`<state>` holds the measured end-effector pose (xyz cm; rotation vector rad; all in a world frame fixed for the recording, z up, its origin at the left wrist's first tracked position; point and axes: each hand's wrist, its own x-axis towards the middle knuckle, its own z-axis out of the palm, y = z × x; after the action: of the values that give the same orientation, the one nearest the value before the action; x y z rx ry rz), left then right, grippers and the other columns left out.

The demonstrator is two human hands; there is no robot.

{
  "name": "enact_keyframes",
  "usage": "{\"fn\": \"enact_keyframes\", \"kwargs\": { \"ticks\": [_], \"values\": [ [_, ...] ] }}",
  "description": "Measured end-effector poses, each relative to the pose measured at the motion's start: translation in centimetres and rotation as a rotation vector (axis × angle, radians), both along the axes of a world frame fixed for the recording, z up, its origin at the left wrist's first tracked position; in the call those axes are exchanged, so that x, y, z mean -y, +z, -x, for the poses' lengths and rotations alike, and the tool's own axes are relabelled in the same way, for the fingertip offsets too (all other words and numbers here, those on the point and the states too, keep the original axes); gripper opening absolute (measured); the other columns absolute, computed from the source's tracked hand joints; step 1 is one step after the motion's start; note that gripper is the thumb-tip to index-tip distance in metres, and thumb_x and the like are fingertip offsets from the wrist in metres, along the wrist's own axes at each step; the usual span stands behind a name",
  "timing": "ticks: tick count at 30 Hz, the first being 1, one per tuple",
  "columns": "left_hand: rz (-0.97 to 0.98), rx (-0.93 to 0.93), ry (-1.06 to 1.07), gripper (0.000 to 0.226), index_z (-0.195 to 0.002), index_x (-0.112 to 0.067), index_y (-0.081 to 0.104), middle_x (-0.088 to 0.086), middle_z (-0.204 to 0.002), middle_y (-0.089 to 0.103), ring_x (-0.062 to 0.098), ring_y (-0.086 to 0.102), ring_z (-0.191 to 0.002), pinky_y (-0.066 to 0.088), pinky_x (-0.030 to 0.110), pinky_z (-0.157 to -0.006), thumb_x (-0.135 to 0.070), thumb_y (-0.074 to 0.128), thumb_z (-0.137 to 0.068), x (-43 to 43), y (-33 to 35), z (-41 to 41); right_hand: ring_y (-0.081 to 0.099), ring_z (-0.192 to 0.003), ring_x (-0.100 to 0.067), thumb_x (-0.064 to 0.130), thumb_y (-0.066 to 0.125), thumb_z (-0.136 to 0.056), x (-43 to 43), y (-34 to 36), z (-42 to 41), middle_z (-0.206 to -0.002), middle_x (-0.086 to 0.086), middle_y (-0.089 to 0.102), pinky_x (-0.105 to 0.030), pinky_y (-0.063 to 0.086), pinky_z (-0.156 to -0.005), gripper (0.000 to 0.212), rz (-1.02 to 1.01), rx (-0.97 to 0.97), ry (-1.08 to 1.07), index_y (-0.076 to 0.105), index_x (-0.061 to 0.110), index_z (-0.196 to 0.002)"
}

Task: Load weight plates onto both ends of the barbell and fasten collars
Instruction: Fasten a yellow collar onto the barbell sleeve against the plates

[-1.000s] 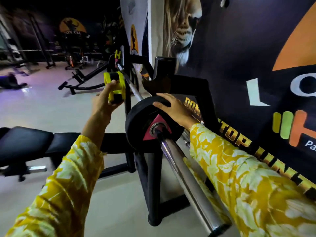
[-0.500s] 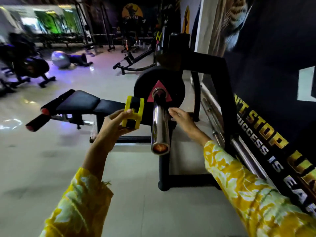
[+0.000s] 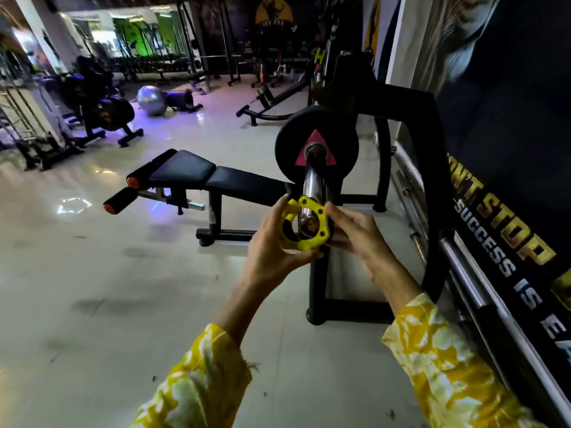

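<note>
A chrome barbell sleeve (image 3: pixel 312 183) points toward me from the black rack. One black weight plate (image 3: pixel 315 143) with a red triangle mark sits far up the sleeve. A yellow collar (image 3: pixel 304 225) ringed with small holes is held at the sleeve's tip, its opening around the bar end. My left hand (image 3: pixel 272 242) grips the collar's left and lower side. My right hand (image 3: pixel 355 239) touches the collar's right side with its fingertips. Both arms wear yellow patterned sleeves.
The black rack frame (image 3: pixel 432 186) stands to the right against a dark banner wall (image 3: pixel 509 149). Spare bars (image 3: pixel 469 273) lean along the wall. A black bench (image 3: pixel 200 176) stretches left under the bar. Farther off are a silver ball (image 3: pixel 151 100) and other machines.
My left hand brought the yellow collar from beside the sleeve to its tip and turned it face-on. My right hand left the plate and moved down to the collar.
</note>
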<state>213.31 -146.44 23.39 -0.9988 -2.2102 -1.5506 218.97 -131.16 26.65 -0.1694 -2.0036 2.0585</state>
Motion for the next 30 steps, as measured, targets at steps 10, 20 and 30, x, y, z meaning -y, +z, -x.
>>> {"fn": "enact_keyframes", "kwargs": {
  "ticks": [10,20,30],
  "values": [
    [-0.456,0.451,-0.245,0.054,-0.141,-0.03,0.029,0.005,-0.131,0.051,0.021,0.055,-0.118,0.054,0.03,-0.085,-0.025,0.052,-0.093,-1.1,-2.8,-0.6,0.062,-0.101,-0.005,0.014,0.059,-0.086,0.0,-3.5,-1.1,-0.112,0.002,0.064,-0.02,0.053,-0.079,0.037,0.063,-0.084,-0.06,0.053,0.025,-0.12],
    [-0.552,0.745,-0.203,0.034,-0.129,-0.014,0.054,0.014,-0.12,0.063,0.031,0.063,-0.106,0.057,0.034,-0.08,-0.02,0.049,-0.095,-2.7,-2.1,2.9,0.062,-0.104,-0.02,0.022,0.05,-0.093,0.1,-4.8,3.2,-0.113,-0.003,0.063,-0.02,0.056,-0.069,0.035,0.229,-0.061,-0.207,0.048,0.027,-0.128],
    [-0.536,0.868,-0.094,0.033,-0.118,-0.004,0.06,0.02,-0.097,0.065,0.029,0.061,-0.081,0.055,0.026,-0.06,-0.019,0.062,-0.089,-6.3,-0.2,11.2,0.064,-0.082,-0.021,0.013,0.065,-0.084,-2.8,-4.3,11.4,-0.091,-0.011,0.066,-0.019,0.054,-0.06,0.02,0.226,-0.049,-0.515,0.066,0.002,-0.101]
  ]
}}
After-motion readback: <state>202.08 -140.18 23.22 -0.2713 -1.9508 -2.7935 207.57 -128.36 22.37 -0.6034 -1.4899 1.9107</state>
